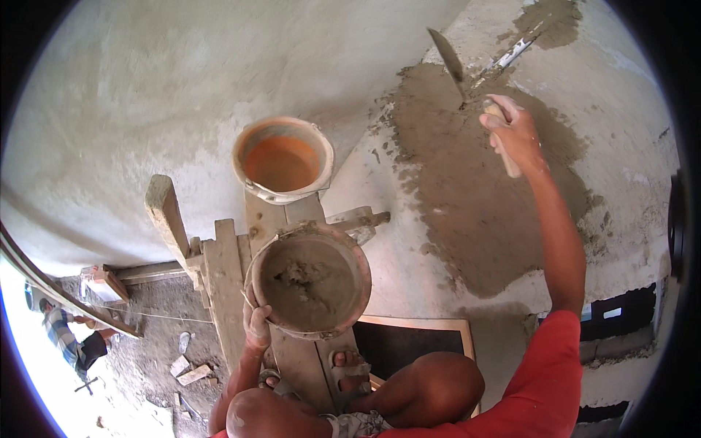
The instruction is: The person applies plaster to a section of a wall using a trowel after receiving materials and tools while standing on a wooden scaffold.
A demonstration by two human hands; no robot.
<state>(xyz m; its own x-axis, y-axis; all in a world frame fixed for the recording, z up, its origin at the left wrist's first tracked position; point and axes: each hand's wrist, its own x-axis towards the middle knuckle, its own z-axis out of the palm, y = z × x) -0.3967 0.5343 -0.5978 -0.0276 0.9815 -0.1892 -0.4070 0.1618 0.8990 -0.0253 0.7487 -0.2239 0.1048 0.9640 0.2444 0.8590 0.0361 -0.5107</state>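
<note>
My right hand (pixel 513 133) is closed around the wooden handle of a trowel (pixel 447 58), raised in front of the wall. Behind it spreads a dark patch of wet mortar (pixel 475 204) on the paler wall. My left hand (pixel 257 325) grips the left rim of a bucket of mortar (pixel 355 252), its fingers partly hidden by the bucket's side. Grey mortar (pixel 314 288) with a rough hollow in its middle lies inside. Just beyond stands a second bucket (pixel 321 153), orange within, with cloudy liquid at the bottom.
I squat on wooden scaffold planks (pixel 228 285) with an upright post (pixel 166 212) at the left. A white pipe (pixel 513 53) sticks out of the wall. Far below left are ground with wood scraps (pixel 194 375) and another person (pixel 69 336). A dark framed opening (pixel 409 347) lies below right.
</note>
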